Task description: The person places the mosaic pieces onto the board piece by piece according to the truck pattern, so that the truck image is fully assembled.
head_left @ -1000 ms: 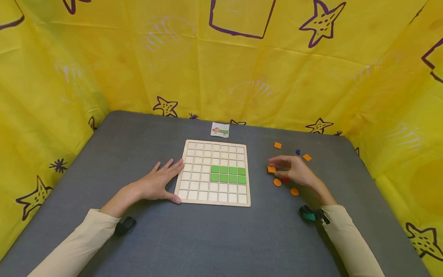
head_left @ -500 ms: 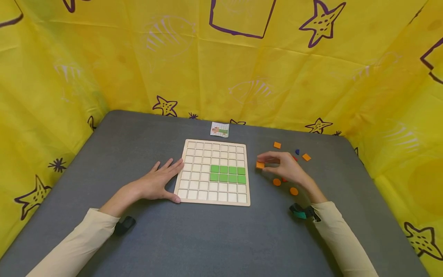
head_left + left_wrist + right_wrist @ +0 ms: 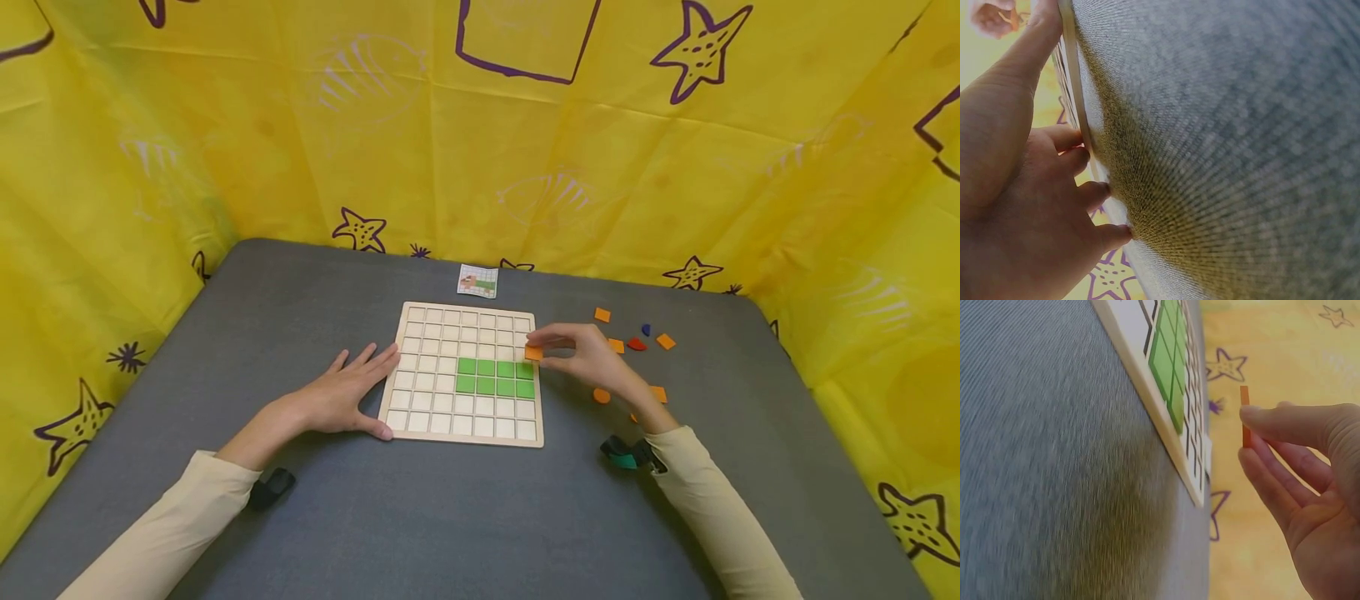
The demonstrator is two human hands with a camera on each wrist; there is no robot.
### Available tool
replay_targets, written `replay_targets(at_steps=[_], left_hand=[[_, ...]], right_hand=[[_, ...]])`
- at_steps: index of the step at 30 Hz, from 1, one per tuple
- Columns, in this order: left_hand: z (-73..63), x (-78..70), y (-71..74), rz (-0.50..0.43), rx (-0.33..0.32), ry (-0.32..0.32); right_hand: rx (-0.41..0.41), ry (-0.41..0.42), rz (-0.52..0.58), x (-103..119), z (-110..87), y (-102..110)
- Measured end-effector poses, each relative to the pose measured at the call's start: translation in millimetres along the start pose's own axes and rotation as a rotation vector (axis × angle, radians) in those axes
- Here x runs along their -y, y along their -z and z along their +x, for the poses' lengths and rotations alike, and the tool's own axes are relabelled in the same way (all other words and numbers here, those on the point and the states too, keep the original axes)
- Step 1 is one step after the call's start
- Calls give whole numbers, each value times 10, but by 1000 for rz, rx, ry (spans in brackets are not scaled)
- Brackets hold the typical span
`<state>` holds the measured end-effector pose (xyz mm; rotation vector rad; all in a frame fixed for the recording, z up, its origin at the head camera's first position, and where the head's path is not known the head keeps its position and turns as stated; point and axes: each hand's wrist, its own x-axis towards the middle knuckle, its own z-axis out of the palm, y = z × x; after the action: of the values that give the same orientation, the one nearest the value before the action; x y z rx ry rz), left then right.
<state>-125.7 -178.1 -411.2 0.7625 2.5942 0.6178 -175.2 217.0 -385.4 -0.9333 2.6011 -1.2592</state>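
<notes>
A square wooden grid board (image 3: pixel 442 402) lies mid-table, with two rows of green square tiles (image 3: pixel 485 377) set in its right half. Fingers spread, my left hand (image 3: pixel 333 398) rests at the board's left edge, thumb at the near corner. In the left wrist view, the fingertips of that left hand (image 3: pixel 1041 187) touch the edge and the table. Between thumb and fingers my right hand (image 3: pixel 588 358) pinches an orange square tile (image 3: pixel 533 354) over the board's right edge. Seen edge-on in the right wrist view, the orange tile (image 3: pixel 1245 419) is held clear of the board.
Right of the board lie several loose orange pieces (image 3: pixel 666 342), a red piece (image 3: pixel 637 343) and a dark blue piece (image 3: pixel 647 330). A small picture card (image 3: pixel 477 282) sits behind the board. Yellow patterned cloth (image 3: pixel 465 167) hangs around the table's back and sides.
My right hand has moved left with the orange tile, from among the loose pieces to the board's right edge. The left hand and the board have stayed put.
</notes>
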Motion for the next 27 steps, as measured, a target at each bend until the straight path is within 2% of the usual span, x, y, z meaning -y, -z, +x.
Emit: replay_targets(at_steps=[10, 17, 27], left_hand=[[8, -4, -9, -3, -10, -5], [16, -4, -10, -7, -5, -3], [-7, -9, 4, -3, -14, 5]], right_hand=[[24, 19, 48, 71, 139, -163], [11, 68, 51, 91, 263, -296], [75, 116, 64, 169, 513, -517]])
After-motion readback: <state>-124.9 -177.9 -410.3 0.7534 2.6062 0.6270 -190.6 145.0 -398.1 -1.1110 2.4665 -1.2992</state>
